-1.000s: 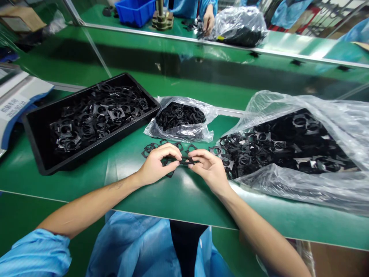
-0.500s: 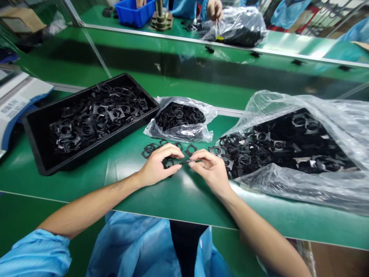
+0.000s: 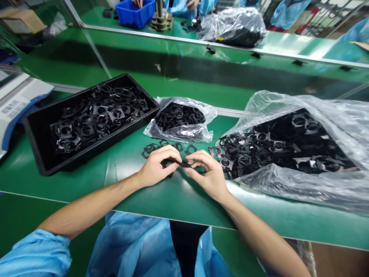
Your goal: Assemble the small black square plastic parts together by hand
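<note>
At the far left edge sat a white and blue device (image 3: pixel 17 102). Just right of it, a black tray (image 3: pixel 34 129) lay at an angle on the green tabletop (image 3: pixel 178 200) and held a heap of black square frames (image 3: pixel 95 119). Right of the tray lay a small clear bag (image 3: pixel 184 134) full of black rings. A few loose rings (image 3: pixel 150 148) were scattered on the tabletop on its near side.

The left hand (image 3: pixel 155 167) was just beside those loose rings, its grip pressed together, thumb and fingertips pinching the left end of a small black part (image 3: pixel 183 163). The right hand (image 3: pixel 209 175) met it from the right, its grip pinching the same part. The part sat between the 2 hands, low over the tabletop, nearer than the small bag.

Farther right, a large clear bag (image 3: pixel 317 188) lay open toward the right hand, with more black frames spilling from its mouth. On the far side, beyond a metal rail (image 3: pixel 259 50), stood a blue bin (image 3: pixel 132 15) and another filled bag (image 3: pixel 233 25).
</note>
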A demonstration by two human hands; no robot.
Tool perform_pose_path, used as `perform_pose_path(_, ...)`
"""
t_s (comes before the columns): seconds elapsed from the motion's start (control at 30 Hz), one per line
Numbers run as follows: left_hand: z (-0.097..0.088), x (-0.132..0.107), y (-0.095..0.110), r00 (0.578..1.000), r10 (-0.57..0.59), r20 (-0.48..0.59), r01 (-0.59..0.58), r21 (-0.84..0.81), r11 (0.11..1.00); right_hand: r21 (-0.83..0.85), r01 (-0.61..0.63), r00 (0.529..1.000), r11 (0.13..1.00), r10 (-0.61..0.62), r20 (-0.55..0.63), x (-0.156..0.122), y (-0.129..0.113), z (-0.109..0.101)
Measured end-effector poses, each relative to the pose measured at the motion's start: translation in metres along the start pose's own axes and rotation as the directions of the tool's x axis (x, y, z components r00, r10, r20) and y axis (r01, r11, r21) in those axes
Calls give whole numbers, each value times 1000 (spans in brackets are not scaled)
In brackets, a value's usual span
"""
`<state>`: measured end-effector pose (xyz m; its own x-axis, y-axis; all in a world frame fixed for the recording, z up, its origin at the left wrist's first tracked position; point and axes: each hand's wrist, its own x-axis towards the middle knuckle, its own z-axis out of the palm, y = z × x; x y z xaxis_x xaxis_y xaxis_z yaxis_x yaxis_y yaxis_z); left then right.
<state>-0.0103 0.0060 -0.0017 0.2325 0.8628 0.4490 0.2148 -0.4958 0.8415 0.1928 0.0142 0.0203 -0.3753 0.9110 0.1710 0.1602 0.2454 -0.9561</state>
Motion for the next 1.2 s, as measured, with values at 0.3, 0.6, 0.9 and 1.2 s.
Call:
perform_pose_path(0.3, 1, -1, -2, 991, -126, 39, 130, -137, 982, -128, 119, 992, 985, -113, 48, -2, 2, 2)
perform_pose_path(0.6, 1, -1, 4, 997, 74, -17, -73, 50, 996, -187, 153, 988, 970, -148, 39, -1, 1, 2)
perform_pose_path(0.9, -1, 0, 2, 999, 23, -40, -23, -4, 1000, -131, 129, 990, 983, -136, -43, -1, 3, 2)
perform_pose_path(1.2, 2, -1, -6, 999, 43, -34, -41, 42, 998, -187, 215, 970, 958, -233, -75, 0, 3, 1)
